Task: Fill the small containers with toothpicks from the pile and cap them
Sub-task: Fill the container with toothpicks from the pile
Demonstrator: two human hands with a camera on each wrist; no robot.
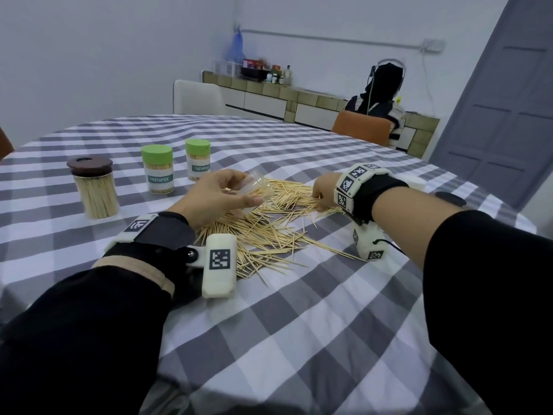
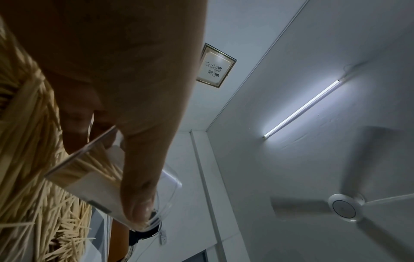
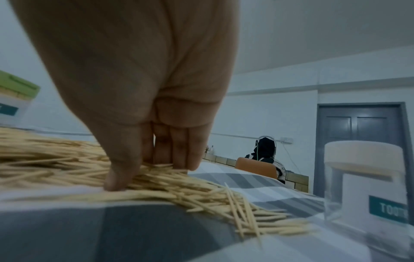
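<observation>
My left hand (image 1: 244, 193) grips a small clear container (image 1: 256, 182), tilted just above the left part of the toothpick pile (image 1: 269, 226). In the left wrist view the container (image 2: 94, 184) has a few toothpicks inside and no cap, and the thumb (image 2: 139, 186) lies across it. My right hand (image 1: 321, 194) is down on the pile's right edge. In the right wrist view its thumb (image 3: 118, 177) and fingers pinch a bunch of toothpicks (image 3: 161, 175) against the cloth.
Two green-capped filled containers (image 1: 157, 169) (image 1: 197, 158) and a brown-lidded jar (image 1: 94, 190) stand at the left on the checked tablecloth (image 1: 299, 310). A pale-capped container (image 3: 365, 177) stands right of my right hand. A person sits in an orange chair (image 1: 362, 130) behind the table.
</observation>
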